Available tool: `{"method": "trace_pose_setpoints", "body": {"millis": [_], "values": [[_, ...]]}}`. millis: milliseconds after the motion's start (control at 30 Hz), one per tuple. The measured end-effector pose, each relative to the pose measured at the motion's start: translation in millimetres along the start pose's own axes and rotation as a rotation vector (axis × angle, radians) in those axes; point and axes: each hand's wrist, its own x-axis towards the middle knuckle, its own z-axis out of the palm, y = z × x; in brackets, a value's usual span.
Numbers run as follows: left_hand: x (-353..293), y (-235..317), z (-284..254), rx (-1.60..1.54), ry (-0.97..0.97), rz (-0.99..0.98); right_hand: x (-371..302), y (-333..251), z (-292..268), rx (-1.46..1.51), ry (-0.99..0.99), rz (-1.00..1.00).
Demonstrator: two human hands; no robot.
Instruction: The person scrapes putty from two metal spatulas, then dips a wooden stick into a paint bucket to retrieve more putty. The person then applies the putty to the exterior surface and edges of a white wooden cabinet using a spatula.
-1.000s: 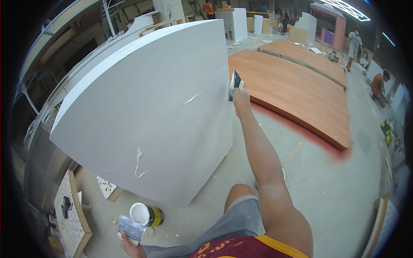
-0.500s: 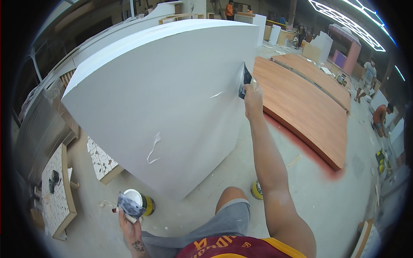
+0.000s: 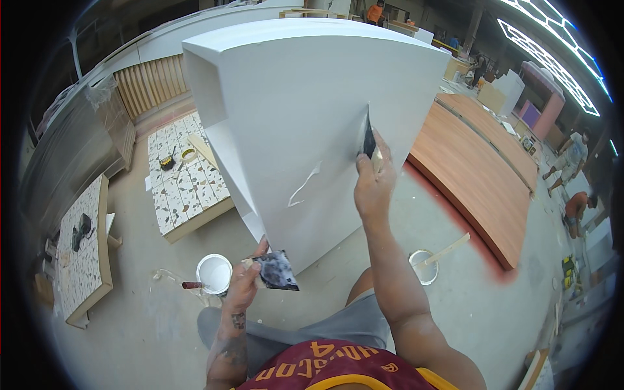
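Observation:
A large white panel box [image 3: 286,104] stands tilted in front of me, with a wet streak of white filler [image 3: 305,185] on its face. My right hand [image 3: 376,179] grips a putty knife [image 3: 368,140], its dark blade pressed edge-on against the panel. Lower down, my left hand [image 3: 244,283] is closed on a second, wide putty knife [image 3: 279,270], its flat blade smeared with white filler and held apart from the right one. Beside the left hand, an open can of white filler [image 3: 214,273] rests on the floor.
Another open can [image 3: 424,266] with a stick across it stands near my right knee. Wood-faced panels [image 3: 468,182] lie to the right. On the left are speckled boards [image 3: 185,172], one bearing a tape measure [image 3: 168,162] and tape roll. Other people [image 3: 573,156] are at the far right.
My right hand with its putty knife has moved down the panel, and a smaller streak there is gone. My left hand has risen toward the panel. The view has shifted.

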Motion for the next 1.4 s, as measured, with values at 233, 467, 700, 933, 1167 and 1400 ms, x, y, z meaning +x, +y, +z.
{"method": "trace_pose_setpoints", "body": {"millis": [233, 467, 700, 933, 1167, 1400], "values": [[1, 2, -16, 0.063, -0.066, -0.052, -64, -57, 42, -0.184, -0.092, -0.189], [2, -13, -42, 0.147, -0.126, -0.051, -114, -93, 78, -0.151, -0.143, -0.346], [-4, 1, -34, 0.088, -0.117, -0.093, -145, -93, 55, -0.13, -0.438, -0.382], [-51, -34, -57, 0.102, 0.135, 0.012, -83, 0, -39, -0.139, -0.02, -0.06], [-99, -58, -59, -0.144, 0.415, 0.006, 42, 146, -129, 0.02, 0.223, 0.116], [-86, -37, -18, -0.041, 0.486, 0.08, 117, 242, -112, -0.194, 0.269, -0.045]]}}
